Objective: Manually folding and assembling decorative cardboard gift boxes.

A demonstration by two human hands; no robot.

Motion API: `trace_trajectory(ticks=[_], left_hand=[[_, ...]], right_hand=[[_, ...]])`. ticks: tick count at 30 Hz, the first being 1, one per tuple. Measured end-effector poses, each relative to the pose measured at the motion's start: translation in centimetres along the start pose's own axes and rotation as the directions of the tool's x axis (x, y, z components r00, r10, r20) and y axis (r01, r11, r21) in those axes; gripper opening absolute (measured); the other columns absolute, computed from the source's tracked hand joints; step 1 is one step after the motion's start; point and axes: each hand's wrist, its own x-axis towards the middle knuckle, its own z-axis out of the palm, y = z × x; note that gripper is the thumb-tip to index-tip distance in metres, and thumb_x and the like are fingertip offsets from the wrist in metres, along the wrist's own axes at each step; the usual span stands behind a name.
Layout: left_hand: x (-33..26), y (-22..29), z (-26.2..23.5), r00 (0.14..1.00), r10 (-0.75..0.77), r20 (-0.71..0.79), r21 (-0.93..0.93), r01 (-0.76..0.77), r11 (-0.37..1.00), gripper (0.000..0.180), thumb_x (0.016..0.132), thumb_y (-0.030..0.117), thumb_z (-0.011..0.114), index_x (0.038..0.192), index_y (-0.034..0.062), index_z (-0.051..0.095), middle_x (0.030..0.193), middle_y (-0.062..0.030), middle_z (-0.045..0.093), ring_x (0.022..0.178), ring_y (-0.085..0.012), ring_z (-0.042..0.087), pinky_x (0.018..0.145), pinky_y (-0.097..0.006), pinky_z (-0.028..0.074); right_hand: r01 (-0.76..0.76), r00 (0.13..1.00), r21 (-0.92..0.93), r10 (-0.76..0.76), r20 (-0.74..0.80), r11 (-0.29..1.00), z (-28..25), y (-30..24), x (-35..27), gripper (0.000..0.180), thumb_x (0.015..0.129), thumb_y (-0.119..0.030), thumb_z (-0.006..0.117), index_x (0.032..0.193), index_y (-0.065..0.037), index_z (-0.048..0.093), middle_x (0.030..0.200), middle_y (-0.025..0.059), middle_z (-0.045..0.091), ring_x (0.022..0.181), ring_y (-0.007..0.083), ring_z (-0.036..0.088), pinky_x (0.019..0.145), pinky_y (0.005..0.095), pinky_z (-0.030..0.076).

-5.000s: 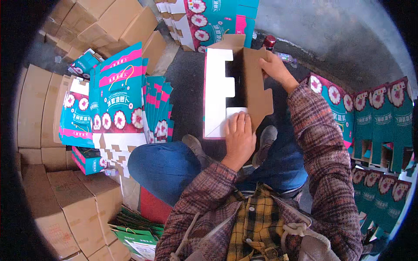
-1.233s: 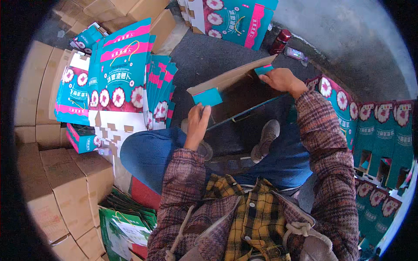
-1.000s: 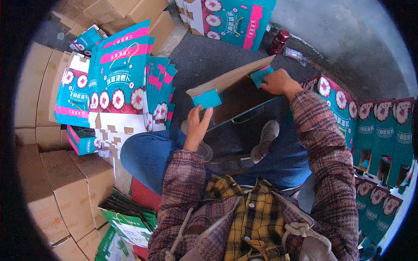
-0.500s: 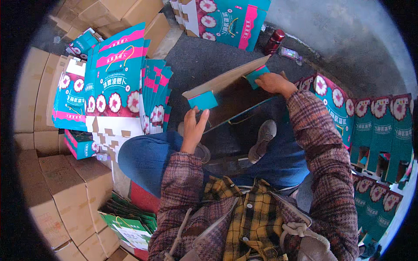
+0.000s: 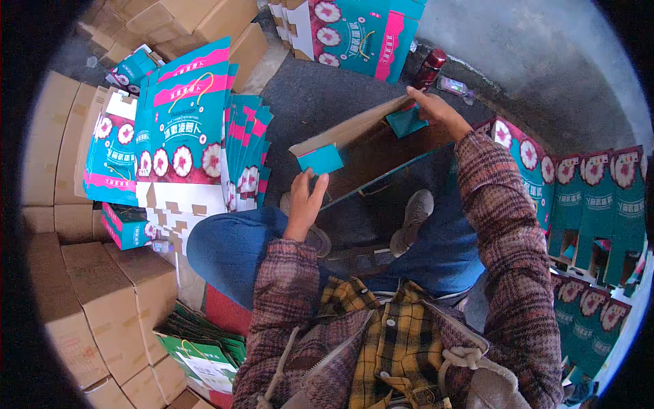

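An open cardboard gift box (image 5: 375, 163), teal outside and brown inside, is held above my shoes. Teal end flaps fold inward at its left and right ends. With thumb and fingers, my left hand (image 5: 304, 201) grips the box's left end beside the left flap (image 5: 321, 160). At the far right corner, my right hand (image 5: 443, 116) has its fingers on the top edge of the far wall, just above the right flap (image 5: 407, 123). Part of the right hand's grip is hidden behind that wall.
Flat teal and pink cartons (image 5: 180, 129) stand stacked at the left, near brown cardboard boxes (image 5: 102, 293). More printed cartons (image 5: 593, 211) line the right side. A red flask (image 5: 430, 67) and a plastic bottle (image 5: 453, 86) lie beyond the box. Green bags (image 5: 204, 354) sit at lower left.
My right hand has moved up from the right flap to the far wall's top corner. The right flap now lies more fully in view. My left hand stays at the left end.
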Motion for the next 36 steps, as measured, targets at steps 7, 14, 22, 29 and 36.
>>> trace_trajectory(ticks=[7,14,22,29,36], left_hand=[[-0.7,0.7,-0.3,0.993,-0.117,-0.021,-0.176,0.111,0.978,0.048,0.094,0.041,0.046,0.111,-0.003,0.056,0.111,-0.0202,0.058,0.107,-0.0321,0.054,0.094,-0.04,0.038],[-1.2,-0.4,-1.1,0.977,-0.131,-0.166,-0.239,0.089,0.967,0.048,0.098,0.039,0.035,0.108,-0.0008,0.06,0.103,-0.017,0.063,0.103,-0.0283,0.057,0.09,-0.036,0.041],[-0.5,-3.2,2.0,0.998,-0.041,-0.037,-0.103,0.037,0.994,0.059,0.091,0.034,0.055,0.135,-0.0009,0.038,0.133,-0.0225,0.043,0.12,-0.0323,0.046,0.1,-0.038,0.036],[-0.1,-6.0,2.4,0.999,-0.05,0.022,-0.136,0.052,0.989,0.071,0.081,0.032,0.067,0.135,-0.0015,0.034,0.123,-0.0262,0.05,0.114,-0.0374,0.05,0.095,-0.042,0.039],[0.6,-7.1,2.4,0.997,-0.033,0.067,-0.129,0.042,0.991,0.067,0.081,0.032,0.067,0.132,-0.0014,0.038,0.121,-0.0247,0.052,0.111,-0.036,0.052,0.093,-0.042,0.041]], right_hand=[[0.175,0.985,-0.118,-0.172,0.033,0.978,-2.3,4.8,1.8,0.061,0.076,-0.048,0.07,0.112,0.0,0.058,0.103,0.0168,0.06,0.094,0.0285,0.055,0.079,0.0389,0.044],[0.358,0.913,-0.796,-0.361,0.189,0.487,1.2,3.0,-0.3,0.066,0.07,-0.037,0.076,0.117,0.002,0.051,0.114,0.0247,0.056,0.109,0.0406,0.053,0.094,0.046,0.043],[0.195,0.935,-0.923,-0.346,0.073,0.333,1.9,2.5,-1.5,0.063,0.068,-0.036,0.079,0.112,-0.001,0.051,0.108,0.0197,0.06,0.1,0.0364,0.06,0.084,0.0441,0.05],[0.046,0.905,-0.92,-0.405,-0.126,0.389,-1.4,-0.6,-2.7,0.057,0.077,-0.05,0.066,0.103,0.0,0.06,0.095,0.0211,0.064,0.094,0.0322,0.064,0.077,0.044,0.051],[0.122,0.905,-0.41,0.068,0.419,0.904,0.1,-3.1,-7.2,0.099,0.079,-0.078,0.038,0.132,0.005,0.043,0.133,0.0223,0.047,0.111,0.0332,0.055,0.089,0.0478,0.045]])
